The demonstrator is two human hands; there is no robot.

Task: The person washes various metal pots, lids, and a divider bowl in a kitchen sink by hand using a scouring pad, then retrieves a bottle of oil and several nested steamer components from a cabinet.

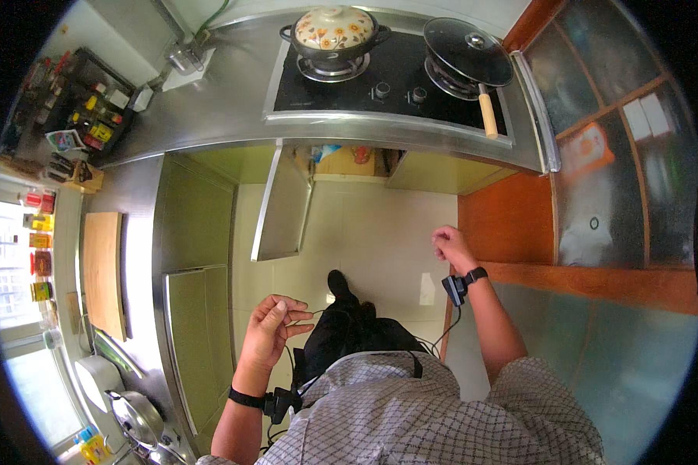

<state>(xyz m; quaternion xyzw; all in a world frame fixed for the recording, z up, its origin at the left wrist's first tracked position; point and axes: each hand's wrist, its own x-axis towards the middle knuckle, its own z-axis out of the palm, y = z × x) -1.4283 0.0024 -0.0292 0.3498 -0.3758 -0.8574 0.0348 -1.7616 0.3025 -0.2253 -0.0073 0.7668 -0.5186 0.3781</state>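
My left hand is held over the tiled floor at the lower middle, palm partly up, fingers apart and nothing in them. To the right, my right hand hangs in the air with its fingers loosely curled; no object shows in it. Each wrist wears a black strap with a small device and a cable. In front of me an open cabinet door stands out below the steel counter. Inside the cabinet a cardboard box is partly visible.
On the black gas hob sit a lidded pot with a flowered lid and a pan with a glass lid. Condiment bottles, a knife block and a wooden cutting board are at left. Glazed wooden doors stand at right.
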